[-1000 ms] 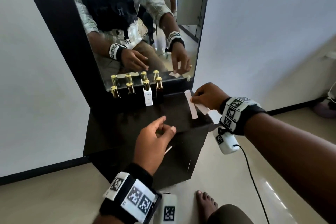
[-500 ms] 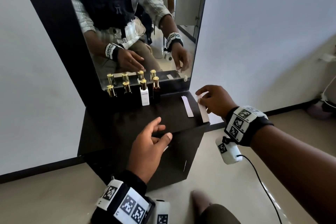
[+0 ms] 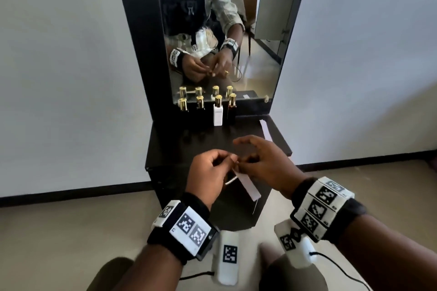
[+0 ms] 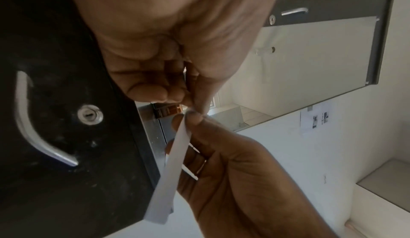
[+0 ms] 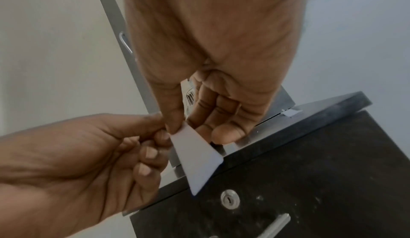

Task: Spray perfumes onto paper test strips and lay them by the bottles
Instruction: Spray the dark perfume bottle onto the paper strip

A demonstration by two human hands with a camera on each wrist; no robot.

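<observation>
I hold a white paper test strip in front of the black cabinet, and it hangs down toward me. My left hand pinches its upper end between thumb and fingers. My right hand pinches the same end from the other side, forefinger raised. The wrist views show both grips on the strip. A second strip lies on the right of the cabinet top. Several gold-capped perfume bottles stand at the mirror, among them a white bottle and a dark bottle.
A tall mirror in a black frame rises behind the bottles and reflects me. The cabinet front has a metal handle and a keyhole. White walls flank the cabinet, with tiled floor below.
My right hand lifted one strip off the right of the cabinet top and carried it to the middle. The left hand rose and took hold of it too. The other strip stayed put.
</observation>
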